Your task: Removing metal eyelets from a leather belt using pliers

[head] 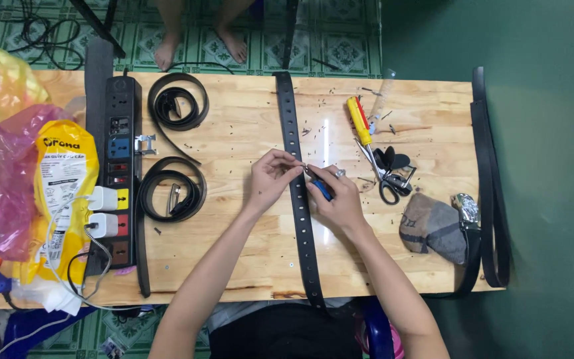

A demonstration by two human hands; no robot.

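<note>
A long black belt strap (pixel 298 199) with a row of holes lies straight across the wooden table (pixel 240 259), from the far edge to the near edge. My left hand (pixel 270 178) pinches something small at the strap's left edge, near its middle. Just right of the strap, my right hand (pixel 337 196) grips a small tool with a blue handle (pixel 322 189), its metal tip meeting the left fingers over the strap. A ring shows on a right-hand finger.
Two coiled black belts (pixel 171 193) and a black power strip (pixel 117 166) with white plugs lie left. A yellow screwdriver (pixel 359 119), scissors (pixel 386 179), a grey cloth (pixel 433 226) and another belt (pixel 489 199) sit right. Plastic bags (pixel 28 179) crowd the left edge. Someone's bare feet stand beyond the table.
</note>
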